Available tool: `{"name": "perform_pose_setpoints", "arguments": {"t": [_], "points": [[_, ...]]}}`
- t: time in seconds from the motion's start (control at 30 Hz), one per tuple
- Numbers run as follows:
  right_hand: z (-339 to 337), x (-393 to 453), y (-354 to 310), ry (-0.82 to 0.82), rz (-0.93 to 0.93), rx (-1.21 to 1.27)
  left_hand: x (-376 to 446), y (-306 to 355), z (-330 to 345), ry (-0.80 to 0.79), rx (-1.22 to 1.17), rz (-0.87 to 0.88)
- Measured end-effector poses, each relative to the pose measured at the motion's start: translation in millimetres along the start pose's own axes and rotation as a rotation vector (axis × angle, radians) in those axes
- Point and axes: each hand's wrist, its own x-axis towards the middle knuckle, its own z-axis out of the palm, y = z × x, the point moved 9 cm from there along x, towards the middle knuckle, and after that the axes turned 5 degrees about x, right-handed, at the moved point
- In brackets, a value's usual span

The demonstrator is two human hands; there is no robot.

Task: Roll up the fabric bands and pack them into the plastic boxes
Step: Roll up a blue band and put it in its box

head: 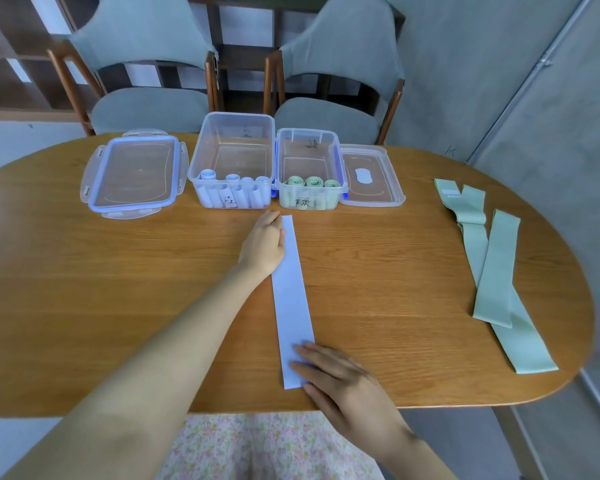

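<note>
Your pale blue fabric band (290, 292) lies flat, its long axis running away from you toward the clear plastic boxes (231, 161); your left hand (264, 244) touches its far end, your right hand (340, 379) presses flat on its near end.

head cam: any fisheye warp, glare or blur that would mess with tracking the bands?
Head view: strong wide-angle warp, the table edge and the wall rails bow outward; soft even light, only faint shadows under the left hand and right hand; mild sheen on the clear boxes; blue band and green bands sharp; slight softness toward the corners.
</note>
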Motion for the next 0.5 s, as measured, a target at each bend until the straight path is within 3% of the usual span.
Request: {"name": "perform_pose_setpoints", "arguments": {"t": [0.23, 0.33, 0.5], "points": [[4, -2, -2, 0.023, 0.01, 0.064, -1, 3, -2, -0.075, 0.091, 0.029], [4, -2, 1, 0.024, 0.007, 0.076, -18, 9, -21, -0.01, 0.165, 0.059], [-9, -3, 2, 0.088, -0.001, 0.066, -100, 54, -55, 0.059, -0.022, 0.265]]}}
